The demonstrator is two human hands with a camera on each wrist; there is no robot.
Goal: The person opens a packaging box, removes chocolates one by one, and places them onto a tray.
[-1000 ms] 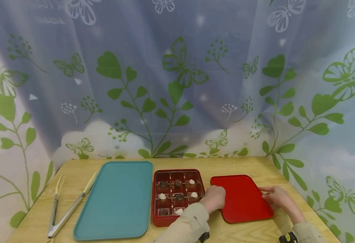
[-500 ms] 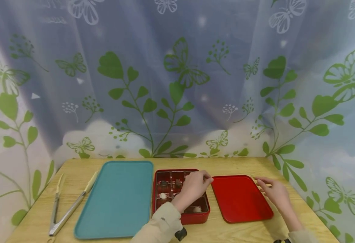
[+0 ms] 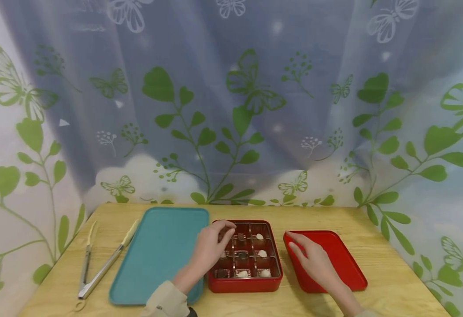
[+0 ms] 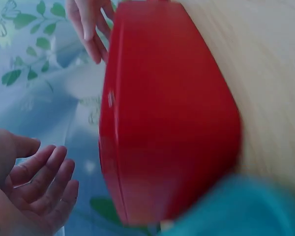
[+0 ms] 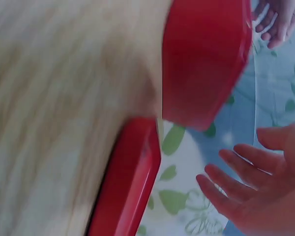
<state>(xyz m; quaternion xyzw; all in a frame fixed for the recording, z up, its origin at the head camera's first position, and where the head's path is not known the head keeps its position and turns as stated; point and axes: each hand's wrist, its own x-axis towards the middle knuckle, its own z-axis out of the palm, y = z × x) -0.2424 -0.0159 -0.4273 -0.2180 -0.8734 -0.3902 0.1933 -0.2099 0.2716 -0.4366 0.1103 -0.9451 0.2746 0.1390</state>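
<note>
Fingers (image 3: 225,225) of the left hand (image 3: 207,247) are loosely bent and hold nothing, above the left edge of the red box (image 3: 245,286) and apart from it. Those of the right hand (image 3: 315,261) are straighter, slightly spread and likewise unoccupied, over the left part of the red lid (image 3: 346,264), which lies just right of the box on the wooden counter (image 3: 263,306). Inside the box, a divided insert (image 3: 250,244) bears dark pieces (image 3: 242,255) and white pieces (image 3: 262,253); the left hand hides its back left compartment. Left of the box lies a teal tray (image 3: 173,237), with spread tongs (image 3: 106,266) beyond it.
</note>
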